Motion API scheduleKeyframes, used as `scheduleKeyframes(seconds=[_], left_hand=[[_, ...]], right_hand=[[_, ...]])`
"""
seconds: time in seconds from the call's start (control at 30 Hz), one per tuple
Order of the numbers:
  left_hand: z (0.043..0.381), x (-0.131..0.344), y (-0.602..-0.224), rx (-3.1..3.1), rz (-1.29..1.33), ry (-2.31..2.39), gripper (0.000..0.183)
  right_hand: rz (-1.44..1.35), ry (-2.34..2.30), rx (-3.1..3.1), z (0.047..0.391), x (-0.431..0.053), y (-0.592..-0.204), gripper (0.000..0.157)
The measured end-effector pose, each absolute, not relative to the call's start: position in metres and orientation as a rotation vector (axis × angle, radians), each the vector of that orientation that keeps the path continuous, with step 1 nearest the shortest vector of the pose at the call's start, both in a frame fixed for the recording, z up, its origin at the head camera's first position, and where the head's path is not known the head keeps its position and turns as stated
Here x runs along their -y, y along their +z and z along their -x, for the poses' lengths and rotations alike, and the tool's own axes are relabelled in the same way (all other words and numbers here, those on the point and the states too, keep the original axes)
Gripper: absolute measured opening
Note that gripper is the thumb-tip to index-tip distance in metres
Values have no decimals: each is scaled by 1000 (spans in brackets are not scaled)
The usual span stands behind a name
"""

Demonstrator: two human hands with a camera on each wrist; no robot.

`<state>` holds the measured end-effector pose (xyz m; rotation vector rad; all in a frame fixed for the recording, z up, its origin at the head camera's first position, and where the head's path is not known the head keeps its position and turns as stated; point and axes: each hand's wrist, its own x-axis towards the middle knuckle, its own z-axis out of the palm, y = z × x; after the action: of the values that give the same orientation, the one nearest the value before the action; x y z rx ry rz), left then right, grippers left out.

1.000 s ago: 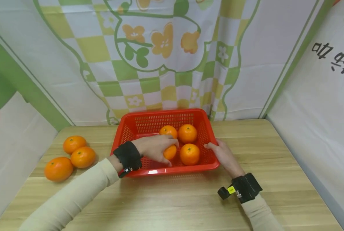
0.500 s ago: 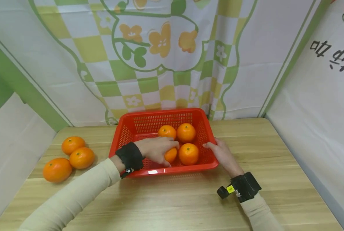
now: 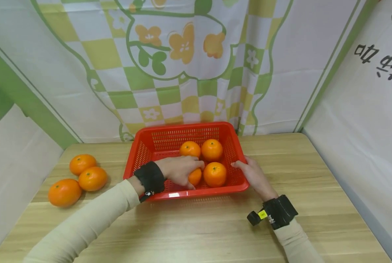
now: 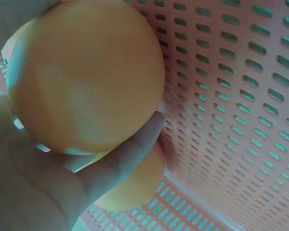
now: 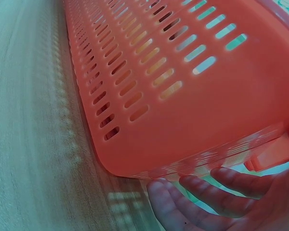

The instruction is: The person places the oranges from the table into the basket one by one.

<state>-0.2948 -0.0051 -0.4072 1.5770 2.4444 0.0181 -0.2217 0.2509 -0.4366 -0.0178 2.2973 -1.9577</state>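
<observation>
A red plastic basket with slotted walls stands at the back middle of the table. Inside it, my left hand holds an orange near the front wall, covering part of it. The left wrist view shows this orange between thumb and fingers, with another orange behind and below. Three more oranges lie beside it in the basket: one at the back, one at back right and one at front right. My right hand grips the basket's right rim, thumb inside, fingers outside against the wall.
Three loose oranges, among them a front one, lie on the wooden table left of the basket. A patterned curtain hangs right behind the basket. White cloth panels enclose both sides.
The head view has shifted very slightly. Both hands stay where they were, the left on the orange and the right on the basket rim.
</observation>
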Motion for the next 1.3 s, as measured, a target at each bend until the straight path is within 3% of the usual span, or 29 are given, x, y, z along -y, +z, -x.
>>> scheduleKeyframes(seconds=[1.3], left_hand=[[294, 9, -405, -2439, -1495, 38, 63]], right_hand=[[1, -1962, -2301, 223, -251, -439, 40]])
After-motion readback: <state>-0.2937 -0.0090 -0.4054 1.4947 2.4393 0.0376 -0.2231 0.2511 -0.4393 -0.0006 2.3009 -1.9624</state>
